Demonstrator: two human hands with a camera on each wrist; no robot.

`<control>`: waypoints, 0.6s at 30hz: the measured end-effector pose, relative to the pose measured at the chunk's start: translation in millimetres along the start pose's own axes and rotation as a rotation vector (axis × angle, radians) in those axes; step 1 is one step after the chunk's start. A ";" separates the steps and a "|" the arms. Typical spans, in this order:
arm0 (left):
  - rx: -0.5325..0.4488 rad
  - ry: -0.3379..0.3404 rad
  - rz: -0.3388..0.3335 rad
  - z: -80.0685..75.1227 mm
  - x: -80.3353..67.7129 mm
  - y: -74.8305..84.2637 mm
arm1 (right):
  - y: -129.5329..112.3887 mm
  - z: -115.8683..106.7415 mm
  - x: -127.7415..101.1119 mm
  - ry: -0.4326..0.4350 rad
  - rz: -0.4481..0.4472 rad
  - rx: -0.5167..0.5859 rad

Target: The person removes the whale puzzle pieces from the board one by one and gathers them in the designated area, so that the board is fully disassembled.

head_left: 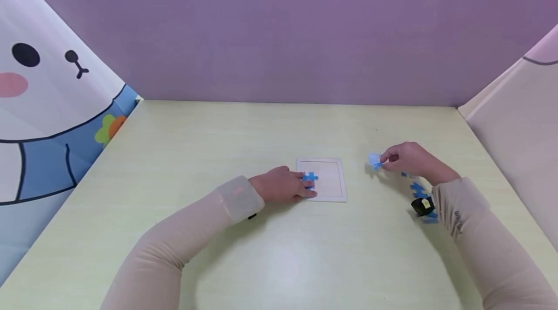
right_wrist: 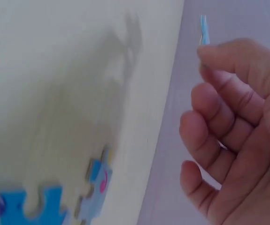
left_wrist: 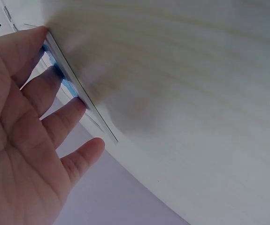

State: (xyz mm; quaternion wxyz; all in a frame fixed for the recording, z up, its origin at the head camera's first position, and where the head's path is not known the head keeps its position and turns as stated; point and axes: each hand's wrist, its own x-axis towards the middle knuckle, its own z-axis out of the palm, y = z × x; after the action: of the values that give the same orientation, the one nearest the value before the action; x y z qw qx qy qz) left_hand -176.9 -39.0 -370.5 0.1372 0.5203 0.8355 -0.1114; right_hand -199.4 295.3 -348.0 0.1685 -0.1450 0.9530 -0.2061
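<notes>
Loose blue puzzle pieces point(head_left: 420, 193) lie on the table point(head_left: 279, 252) by the right forearm, both hands working further out.

Left hand point(head_left: 283, 185) lies flat, fingers point(left_wrist: 66, 117) straight, pressing a blue piece point(head_left: 310, 178) at the left edge of the white puzzle frame point(head_left: 322, 179). Right hand point(head_left: 407, 159), well apart to the frame's right, has fingers curled and pinches a light-blue puzzle piece point(head_left: 374, 160) at the fingertips point(right_wrist: 219, 56), raised off the table. In the right wrist view, two more pieces point(right_wrist: 55, 206) lie beneath it.

head view overhead, wrist views close-up
</notes>
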 end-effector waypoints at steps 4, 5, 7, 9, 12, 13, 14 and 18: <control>0.015 0.016 0.002 0.7 -0.3 0.4 | 5.5 -0.1 -0.1 -0.010 -0.008 -0.004; 0.011 0.012 -0.001 0.7 -0.6 0.5 | 6.8 0.9 0.2 -0.011 -0.009 -0.003; -0.007 0.006 -0.008 0.6 -1.0 0.8 | 9.2 3.1 0.7 -0.011 -0.008 0.001; -0.030 -0.005 -0.016 0.4 -1.5 1.2 | 11.2 6.1 1.4 -0.010 -0.005 0.018; -0.050 -0.018 -0.022 0.6 -2.1 1.7 | 12.9 10.0 2.3 -0.017 -0.002 0.042; -0.048 -0.018 -0.022 0.8 -2.2 1.8 | 13.4 11.0 2.6 -0.021 0.000 0.048; -0.048 -0.018 -0.021 1.2 -2.3 1.9 | 13.6 11.6 2.7 -0.024 0.000 0.054; -0.047 -0.019 -0.022 2.3 -2.8 1.9 | 14.7 13.6 3.6 -0.035 -0.002 0.082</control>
State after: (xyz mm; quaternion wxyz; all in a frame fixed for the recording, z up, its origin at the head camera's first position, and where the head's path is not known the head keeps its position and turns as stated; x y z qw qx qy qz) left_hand -173.8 -41.2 -371.8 0.1559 0.5066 0.8423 -0.0982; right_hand -200.4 302.2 -367.1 0.1906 -0.1428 0.9405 -0.2425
